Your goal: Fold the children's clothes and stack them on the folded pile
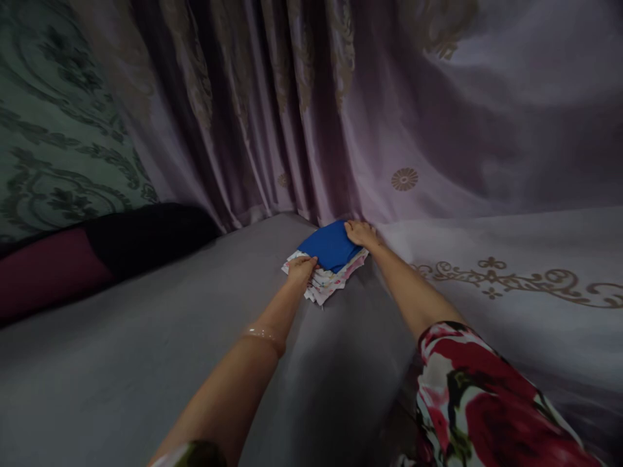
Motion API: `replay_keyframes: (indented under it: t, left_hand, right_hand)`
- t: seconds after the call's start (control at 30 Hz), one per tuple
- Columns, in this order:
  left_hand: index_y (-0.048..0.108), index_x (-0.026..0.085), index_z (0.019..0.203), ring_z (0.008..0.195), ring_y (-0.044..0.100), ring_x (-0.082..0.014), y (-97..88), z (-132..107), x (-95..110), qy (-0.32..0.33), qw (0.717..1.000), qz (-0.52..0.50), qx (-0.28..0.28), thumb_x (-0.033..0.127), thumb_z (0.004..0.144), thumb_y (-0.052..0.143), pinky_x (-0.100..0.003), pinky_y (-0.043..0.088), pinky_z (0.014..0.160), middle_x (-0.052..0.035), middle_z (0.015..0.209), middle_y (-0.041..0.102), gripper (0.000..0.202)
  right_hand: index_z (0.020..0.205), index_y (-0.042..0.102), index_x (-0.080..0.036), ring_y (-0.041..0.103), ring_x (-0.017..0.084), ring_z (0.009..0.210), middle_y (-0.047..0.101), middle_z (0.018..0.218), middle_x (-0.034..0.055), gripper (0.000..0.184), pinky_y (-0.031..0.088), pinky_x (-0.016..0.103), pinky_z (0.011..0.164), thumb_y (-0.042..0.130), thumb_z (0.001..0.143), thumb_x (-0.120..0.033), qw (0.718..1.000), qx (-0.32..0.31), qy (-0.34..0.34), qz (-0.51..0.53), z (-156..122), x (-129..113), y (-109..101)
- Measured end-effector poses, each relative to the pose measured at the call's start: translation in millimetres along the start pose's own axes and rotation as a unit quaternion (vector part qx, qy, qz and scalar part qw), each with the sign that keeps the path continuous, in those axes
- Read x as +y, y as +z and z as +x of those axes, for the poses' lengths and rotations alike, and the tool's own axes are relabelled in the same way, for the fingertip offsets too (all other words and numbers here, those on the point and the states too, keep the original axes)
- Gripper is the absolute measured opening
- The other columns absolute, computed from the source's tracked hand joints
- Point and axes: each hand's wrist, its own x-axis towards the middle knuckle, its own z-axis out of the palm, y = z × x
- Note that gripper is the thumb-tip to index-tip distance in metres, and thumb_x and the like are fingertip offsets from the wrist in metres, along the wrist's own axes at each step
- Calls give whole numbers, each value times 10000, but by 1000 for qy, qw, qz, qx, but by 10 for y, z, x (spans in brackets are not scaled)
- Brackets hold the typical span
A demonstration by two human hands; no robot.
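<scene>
A small stack of folded cloths (325, 280), white with pink print, lies far out on a grey bed sheet (146, 350). On top of it lies a folded blue cloth (329, 245). My left hand (302, 267) grips the near left edge of the stack, fingers curled over it. My right hand (359, 233) rests on the far right corner of the blue cloth, fingers bent down onto it. Both arms are stretched forward; the left wrist wears a clear bangle (265, 336).
Mauve curtains (311, 110) with gold motifs hang right behind the stack. A pale embroidered cloth (511, 279) covers the right side. A dark maroon and black bolster (97, 256) lies at the left under green patterned wallpaper (53, 117).
</scene>
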Motion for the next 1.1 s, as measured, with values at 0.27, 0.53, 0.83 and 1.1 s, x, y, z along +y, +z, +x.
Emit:
replay_keyframes:
  t: [0.27, 0.53, 0.83, 1.1]
  left_hand:
    - [648, 157, 829, 605, 570, -81, -459, -387, -116, 53, 998, -33, -12, 252, 799, 590, -181, 401, 551, -48, 804, 702, 116]
    - [664, 196, 881, 760, 645, -195, -1737, -784, -670, 92, 972, 213, 19, 423, 752, 530, -293, 473, 699, -67, 807, 711, 294]
    - [565, 165, 1240, 1144, 557, -321, -3383, -1640, -1342, 59, 769, 598, 220, 490, 877, 327, -436, 414, 978, -172, 1298, 557, 542]
    - [322, 118, 1471, 1434, 213, -336, -3218, -1877, -1358, -47, 736, 626, 254, 424, 984, 195, -528, 187, 1127, -207, 1538, 271, 589]
  right_hand:
    - [1423, 427, -216, 268, 338, 1385, 352, 1515, 117, 613, 145, 680, 1066, 105, 981, -492, 1000, -15, 23, 13, -79, -81, 77]
    - [1441, 398, -242, 220, 260, 1422, 319, 1539, 77, 541, 141, 549, 1133, 207, 993, -476, 989, -7, -145, 26, -392, -480, 237]
    - [1368, 467, -133, 306, 276, 1379, 391, 1483, 153, 478, 186, 558, 1113, 315, 961, -333, 973, 119, -184, 70, -508, -790, 186]
    - [1281, 556, -186, 429, 294, 1290, 487, 1401, 140, 442, 245, 531, 1083, 346, 907, -297, 891, 46, -432, 131, -1366, -2278, 835]
